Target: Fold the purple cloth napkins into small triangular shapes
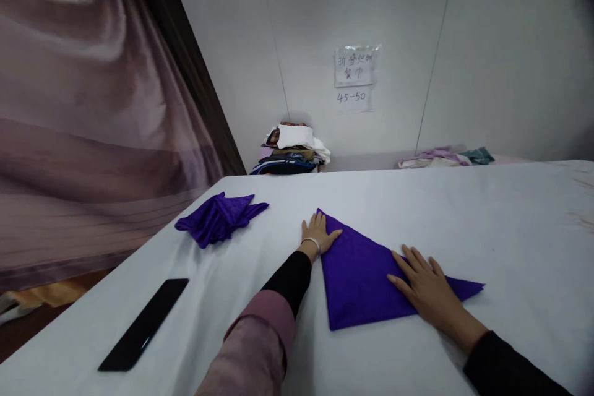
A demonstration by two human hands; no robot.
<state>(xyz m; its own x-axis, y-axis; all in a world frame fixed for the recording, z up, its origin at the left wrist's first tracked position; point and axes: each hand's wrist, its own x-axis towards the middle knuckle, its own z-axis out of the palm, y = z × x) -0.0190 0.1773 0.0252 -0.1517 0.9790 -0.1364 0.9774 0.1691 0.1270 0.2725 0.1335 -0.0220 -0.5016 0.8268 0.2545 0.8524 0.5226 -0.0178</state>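
A purple cloth napkin (359,269) lies folded into a triangle on the white table (464,216). My left hand (317,232) rests flat and open on its far left corner, a silver bracelet at the wrist. My right hand (427,288) lies flat with fingers spread on the napkin's right side, near its right point. A second purple napkin (218,218), folded into a bunched shape, sits apart at the left of the table.
A black phone (145,325) lies near the table's front left edge. A pile of folded fabrics (291,150) stands against the back wall, more cloths (440,158) at the back right. Paper notes (355,75) hang on the wall. A curtain (83,111) hangs at left.
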